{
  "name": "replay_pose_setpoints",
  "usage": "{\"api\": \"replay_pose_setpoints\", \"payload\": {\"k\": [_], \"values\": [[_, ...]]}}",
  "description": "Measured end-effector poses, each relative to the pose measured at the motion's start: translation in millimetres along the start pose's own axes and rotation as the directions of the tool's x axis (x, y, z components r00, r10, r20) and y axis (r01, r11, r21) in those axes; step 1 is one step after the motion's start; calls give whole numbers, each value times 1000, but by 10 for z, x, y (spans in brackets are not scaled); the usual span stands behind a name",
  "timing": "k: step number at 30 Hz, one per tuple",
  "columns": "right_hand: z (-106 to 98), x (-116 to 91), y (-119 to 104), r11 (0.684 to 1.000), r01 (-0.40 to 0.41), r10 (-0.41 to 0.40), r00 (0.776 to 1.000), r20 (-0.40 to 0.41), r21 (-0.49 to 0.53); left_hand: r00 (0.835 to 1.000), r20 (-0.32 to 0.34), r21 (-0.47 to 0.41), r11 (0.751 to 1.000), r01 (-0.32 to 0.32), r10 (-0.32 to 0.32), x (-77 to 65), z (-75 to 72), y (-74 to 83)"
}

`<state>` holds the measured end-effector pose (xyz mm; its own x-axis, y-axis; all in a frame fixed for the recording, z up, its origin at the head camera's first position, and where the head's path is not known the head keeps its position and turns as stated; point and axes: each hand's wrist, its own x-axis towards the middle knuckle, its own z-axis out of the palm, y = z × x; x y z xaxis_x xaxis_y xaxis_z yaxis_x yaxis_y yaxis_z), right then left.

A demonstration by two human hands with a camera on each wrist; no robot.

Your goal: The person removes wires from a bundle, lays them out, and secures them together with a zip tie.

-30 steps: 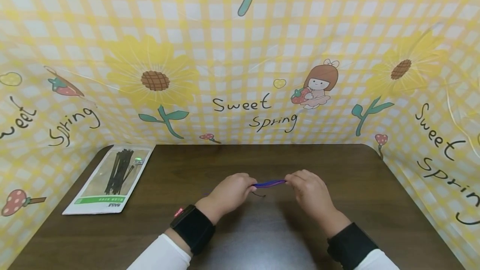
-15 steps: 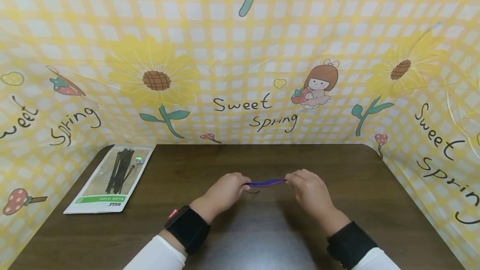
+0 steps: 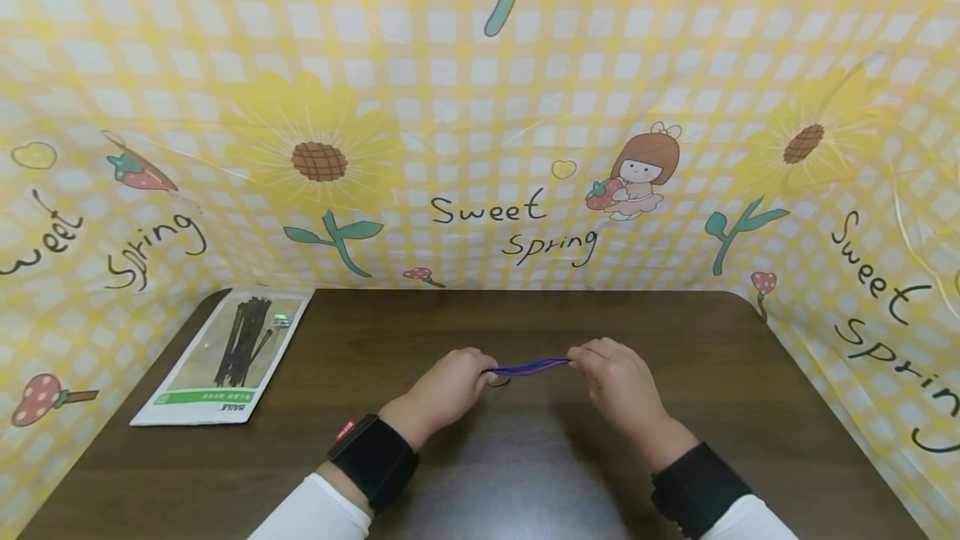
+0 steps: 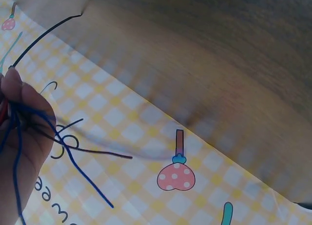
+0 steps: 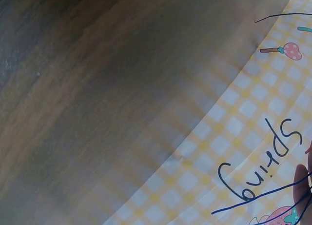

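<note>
In the head view, a bundle of thin blue and purple wires (image 3: 531,367) spans the gap between two hands above the table. My left hand (image 3: 452,386) pinches its left end; my right hand (image 3: 618,386) pinches the right end. From under the left fingertips curves a thin black strip (image 3: 498,383), probably a cable tie. In the left wrist view this black strip (image 4: 44,37) sticks out past the thumb and fingers of the left hand (image 4: 29,100), and loose blue wire ends (image 4: 87,173) fan out behind. Blue wire ends (image 5: 248,200) also stick out by the right fingers (image 5: 301,181) in the right wrist view.
A white packet (image 3: 221,357) with black cable ties showing through its window lies at the table's left edge. Yellow checked cloth (image 3: 480,123) encloses the dark wooden table (image 3: 420,315) at the back and both sides.
My left hand has shifted left, away from the right hand, so a longer stretch of wire shows between them. The black strip has moved left too. The right hand has stayed nearly still.
</note>
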<state>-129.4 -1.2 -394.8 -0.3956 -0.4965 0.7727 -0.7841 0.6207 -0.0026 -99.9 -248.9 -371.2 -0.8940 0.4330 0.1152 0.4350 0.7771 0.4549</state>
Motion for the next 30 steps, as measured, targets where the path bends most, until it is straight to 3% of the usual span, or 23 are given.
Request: {"api": "replay_pose_setpoints", "payload": {"k": [12, 22, 27, 30], "values": [[-6, 3, 13, 999, -3, 5, 998, 68, -37, 999, -45, -50, 999, 17, -19, -10, 20, -11], [-41, 15, -44, 995, -75, 85, 983, 164, -71, 999, -16, -95, 995, 44, -46, -36, 40, -20], [-53, 49, -90, 993, -101, 110, 981, 159, -62, 999, -9, -128, 990, 52, -54, -47, 29, -15], [-46, 76, -175, 997, -49, 51, 998, 32, -53, 998, -13, -155, 986, 59, -62, -48, 26, -28]]}}
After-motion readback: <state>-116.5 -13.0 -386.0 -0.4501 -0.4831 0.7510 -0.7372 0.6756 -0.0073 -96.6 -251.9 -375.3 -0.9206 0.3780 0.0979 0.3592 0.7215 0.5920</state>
